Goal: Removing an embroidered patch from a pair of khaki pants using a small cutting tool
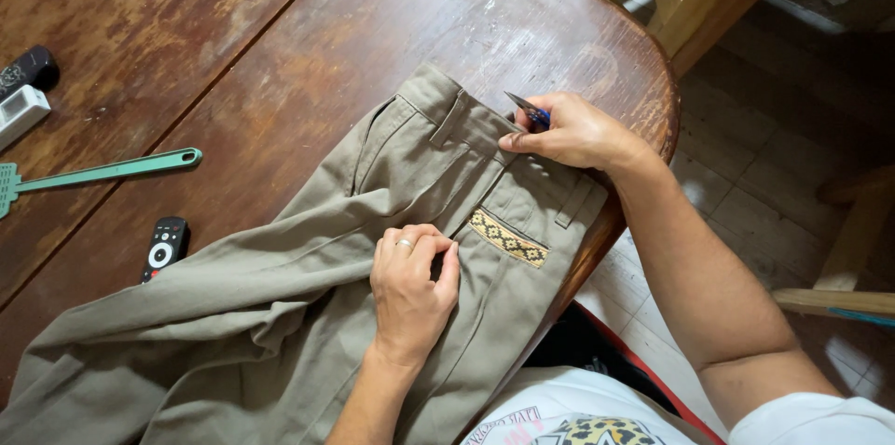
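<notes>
Two bare hands working on khaki trousers (308, 314) spread across a worn wooden table (280, 54).

Left hand (410, 291) curled closed, pinching the cloth just beside a patterned pocket trim (508, 238) lying to its right. Right hand (573, 133) closed around small blue-handled scissors (528, 109), pressed against the waistband, blades pointing away. Well left of both hands: a green fly swatter (103, 171) and a black remote control (164, 247).

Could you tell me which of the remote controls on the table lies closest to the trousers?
The black remote with the round white pad, beside the trousers; the others sit at the far left edge.
</notes>
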